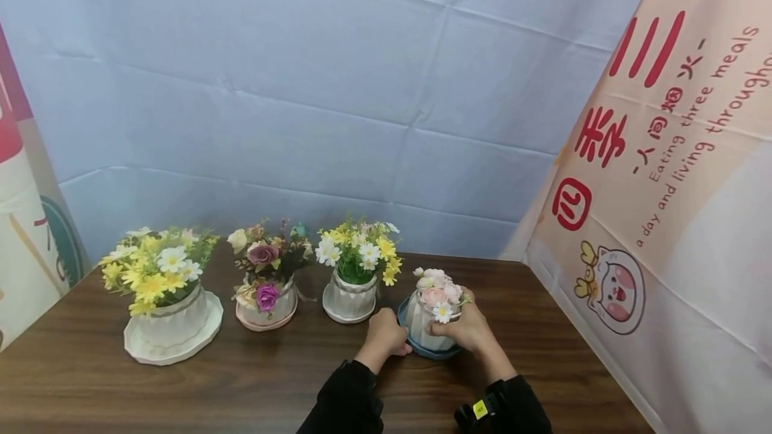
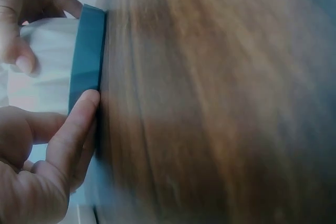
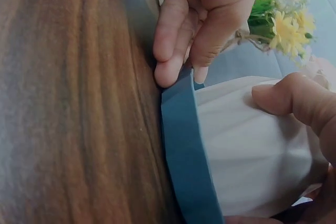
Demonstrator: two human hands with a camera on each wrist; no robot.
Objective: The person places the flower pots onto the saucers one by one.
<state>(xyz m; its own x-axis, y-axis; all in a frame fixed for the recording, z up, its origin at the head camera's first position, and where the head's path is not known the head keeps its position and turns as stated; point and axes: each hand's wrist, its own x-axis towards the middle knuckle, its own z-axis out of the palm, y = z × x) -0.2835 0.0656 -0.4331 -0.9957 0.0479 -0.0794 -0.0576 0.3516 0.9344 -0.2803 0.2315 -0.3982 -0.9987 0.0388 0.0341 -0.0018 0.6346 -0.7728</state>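
Observation:
A white ribbed flowerpot (image 1: 417, 320) with pale pink and white artificial flowers (image 1: 433, 295) stands in a blue saucer (image 1: 435, 354) at the right of the table. My right hand (image 1: 472, 331) grips the pot around its side, the thumb (image 3: 278, 98) lying along the white wall. With the left hand (image 1: 386, 332) I pinch the left rim of the saucer. In the right wrist view the left thumb hooks inside that rim and the fingers sit outside, low against the wood. The saucer rests on the table; the pot's base is hidden behind its rim.
Three more potted artificial flowers stand in a row to the left: a yellow and white bunch (image 1: 356, 253) in a white saucer, a purple and cream one (image 1: 264, 256) in a pinkish saucer, and a larger yellow one (image 1: 157, 270). Cloth (image 1: 301, 86) hangs behind the wooden table (image 1: 253, 387).

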